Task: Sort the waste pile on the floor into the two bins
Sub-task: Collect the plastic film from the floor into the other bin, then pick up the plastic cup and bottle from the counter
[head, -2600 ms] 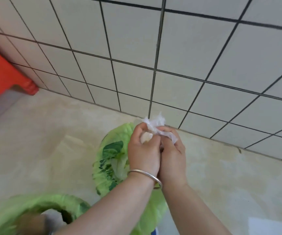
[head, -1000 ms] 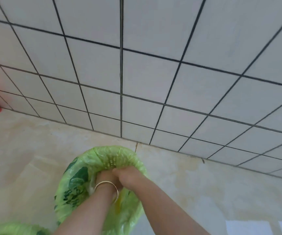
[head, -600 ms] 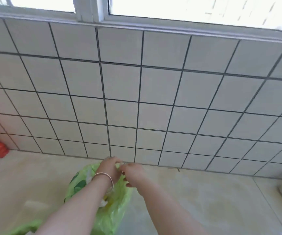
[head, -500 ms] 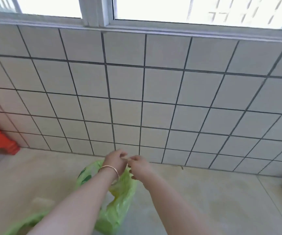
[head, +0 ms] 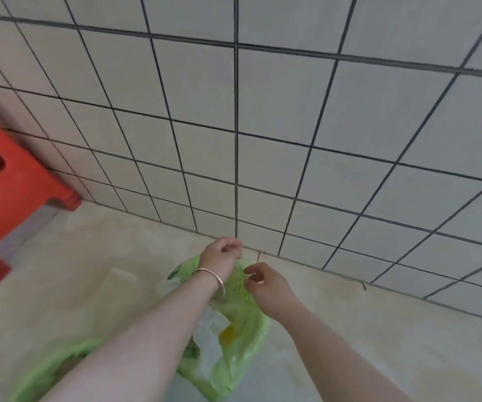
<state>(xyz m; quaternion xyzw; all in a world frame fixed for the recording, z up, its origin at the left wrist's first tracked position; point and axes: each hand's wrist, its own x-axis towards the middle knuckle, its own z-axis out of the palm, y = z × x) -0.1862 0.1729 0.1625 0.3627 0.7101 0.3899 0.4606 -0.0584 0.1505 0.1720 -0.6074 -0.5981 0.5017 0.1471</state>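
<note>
Head view: two bins lined with thin green plastic bags, one [head: 234, 329] near the tiled wall [head: 292, 126], one [head: 48, 369] at lower left. Left hand [head: 222, 256] pinches the far rim; right hand [head: 265, 282] curled, grasp unclear. One red plastic stool [head: 7, 181] stands left.

A bin lined with a light green plastic bag [head: 234, 346] stands on the floor close to the tiled wall, its mouth open, with crumpled white waste [head: 209, 340] and a yellow-orange scrap [head: 227, 333] lying inside. A second green-lined bin [head: 42, 372] sits just beside it at the lower left, blurred and partly hidden by a forearm.
</note>
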